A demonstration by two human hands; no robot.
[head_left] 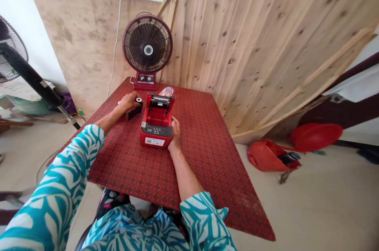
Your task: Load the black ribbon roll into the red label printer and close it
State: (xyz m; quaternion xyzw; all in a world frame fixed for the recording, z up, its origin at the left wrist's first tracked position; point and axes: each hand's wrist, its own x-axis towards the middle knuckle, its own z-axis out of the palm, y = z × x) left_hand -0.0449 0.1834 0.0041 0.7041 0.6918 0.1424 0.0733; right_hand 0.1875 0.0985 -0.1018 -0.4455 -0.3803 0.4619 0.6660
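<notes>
A small red printer (156,124) with its lid open sits in the middle of the red patterned table (201,140). My right hand (175,130) lies against the printer's right side, fingers curled along it. My left hand (129,102) is to the left of the printer, closed on a small white paper roll (137,100) with a dark core. Just below that hand a black flat object (134,112) rests on the table.
A maroon table fan (147,49) stands at the table's far edge, with a clear plastic bottle (166,91) behind the printer. Wooden boards lean against the wall behind. A red bag (271,156) and red basin (315,135) lie on the floor at right. A standing fan (12,51) is at left.
</notes>
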